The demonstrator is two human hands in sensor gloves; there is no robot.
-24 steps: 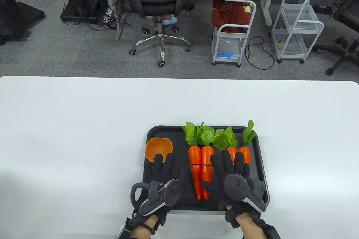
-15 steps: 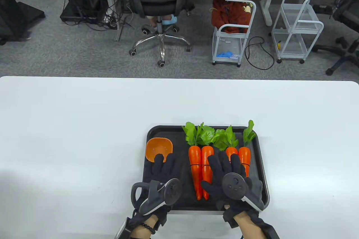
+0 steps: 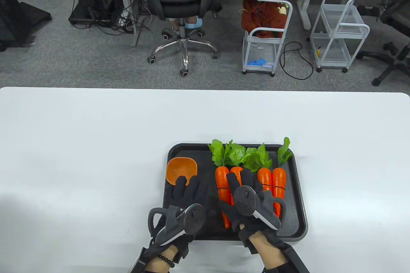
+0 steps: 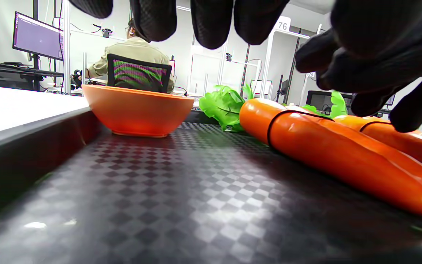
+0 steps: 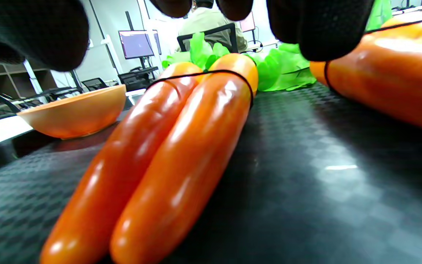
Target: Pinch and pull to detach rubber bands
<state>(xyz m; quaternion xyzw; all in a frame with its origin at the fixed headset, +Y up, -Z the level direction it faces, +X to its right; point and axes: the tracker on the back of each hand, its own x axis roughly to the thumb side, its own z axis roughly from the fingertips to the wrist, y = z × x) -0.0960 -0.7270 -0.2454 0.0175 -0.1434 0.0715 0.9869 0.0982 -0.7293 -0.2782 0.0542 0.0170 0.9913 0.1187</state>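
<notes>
Two pairs of orange toy carrots lie on a black tray [image 3: 296,221]. A thin black rubber band [image 3: 222,187] binds the left pair [image 3: 221,196]; it also shows in the right wrist view [image 5: 196,74] and the left wrist view [image 4: 269,128]. A second band [image 3: 278,186] binds the right pair [image 3: 278,177]. My right hand [image 3: 241,180] hovers open over the left pair, its fingers [image 5: 317,29] above the carrots and off the band. My left hand [image 3: 188,187] is open above the tray floor between the orange bowl [image 3: 181,169] and the left pair.
The tray sits near the front edge of a white table [image 3: 96,145]. The carrots' green leaves [image 3: 237,154] point to the tray's far rim. The bowl stands in the tray's far left corner, just beyond my left fingertips [image 4: 211,25].
My right hand has moved left, from over the right carrot pair to over the left pair. The right pair is now uncovered. My left hand has hardly moved.
</notes>
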